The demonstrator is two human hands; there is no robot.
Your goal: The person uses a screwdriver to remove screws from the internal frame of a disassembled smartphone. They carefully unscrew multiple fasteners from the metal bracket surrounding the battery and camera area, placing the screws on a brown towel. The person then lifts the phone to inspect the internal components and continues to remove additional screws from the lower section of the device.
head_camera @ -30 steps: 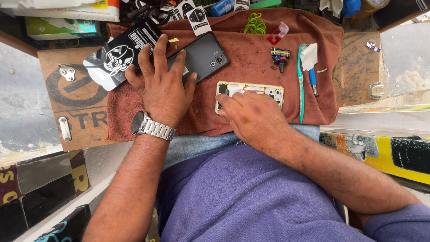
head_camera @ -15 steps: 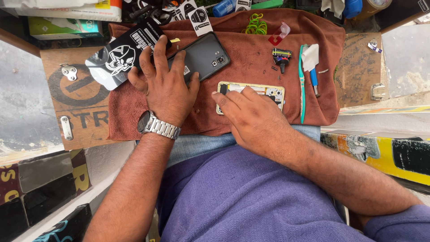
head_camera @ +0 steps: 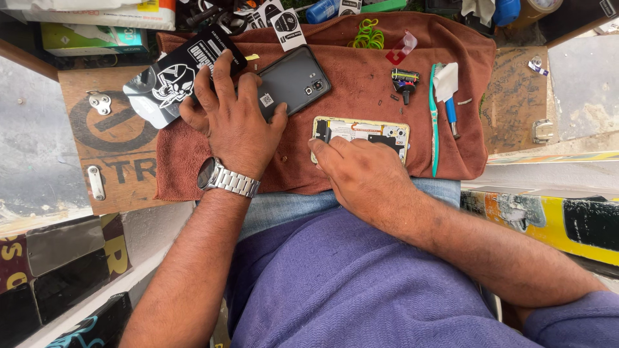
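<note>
Nearest you, your right hand (head_camera: 371, 177) presses flat, fingers spread, on the opened phone (head_camera: 361, 134) lying on the brown cloth (head_camera: 361, 77). Your left hand (head_camera: 235, 122) rests open-fingered across the grey phone (head_camera: 293, 80) and black packet (head_camera: 174, 77); beyond, a wooden board (head_camera: 109, 161) and cluttered shelf edge.

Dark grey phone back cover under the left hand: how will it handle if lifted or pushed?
The back cover looks thin and glossy, so probably light and slippery to the left hand. It lies flat on the brown cloth, so a push would likely drag, not roll. Likely flexes slightly; the camera window may scratch.
</note>
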